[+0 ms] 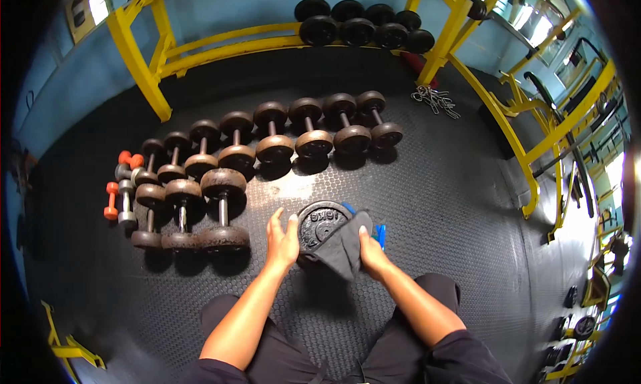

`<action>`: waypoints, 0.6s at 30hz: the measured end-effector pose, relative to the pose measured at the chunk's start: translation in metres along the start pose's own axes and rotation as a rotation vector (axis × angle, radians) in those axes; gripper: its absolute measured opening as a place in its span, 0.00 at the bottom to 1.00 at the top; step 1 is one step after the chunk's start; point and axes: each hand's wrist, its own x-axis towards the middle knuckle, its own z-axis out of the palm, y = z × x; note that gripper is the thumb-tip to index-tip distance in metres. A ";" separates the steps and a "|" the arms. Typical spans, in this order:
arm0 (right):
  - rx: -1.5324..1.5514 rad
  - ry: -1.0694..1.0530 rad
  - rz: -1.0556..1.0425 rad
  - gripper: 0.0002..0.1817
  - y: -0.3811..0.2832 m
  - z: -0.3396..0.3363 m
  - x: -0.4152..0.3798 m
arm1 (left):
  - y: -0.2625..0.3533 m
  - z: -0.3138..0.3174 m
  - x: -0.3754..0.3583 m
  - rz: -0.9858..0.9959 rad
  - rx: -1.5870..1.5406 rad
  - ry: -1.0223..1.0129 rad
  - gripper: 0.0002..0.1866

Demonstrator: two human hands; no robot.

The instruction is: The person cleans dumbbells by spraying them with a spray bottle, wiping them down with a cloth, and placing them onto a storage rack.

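Note:
A black round weight plate with raised "10KG"-like lettering faces me in front of my knees, its lettering upside down. A dark grey cloth drapes over its lower right part and hangs in a point. My right hand grips the cloth at the plate's right side, thumb on top and the other fingers hidden behind. My left hand is at the plate's left rim with fingers apart and pointing up, the thumb right by the edge. Something blue shows just right of the cloth.
Rows of rusty dumbbells stand ahead and to the left, with small orange dumbbells at the far left. A yellow rack runs along the wall, holding black dumbbells. Metal clips lie on the black textured mat.

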 end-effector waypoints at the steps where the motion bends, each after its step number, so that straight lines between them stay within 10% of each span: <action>1: -0.047 -0.003 0.006 0.44 0.003 -0.001 -0.006 | -0.002 0.002 0.001 -0.006 0.008 0.050 0.32; 7: -0.297 -0.367 0.140 0.23 -0.038 -0.035 -0.052 | -0.007 0.027 -0.013 0.288 0.083 0.089 0.29; 18: -0.651 -0.701 -0.077 0.31 -0.044 -0.091 -0.103 | 0.010 0.069 0.007 0.241 -0.094 0.285 0.14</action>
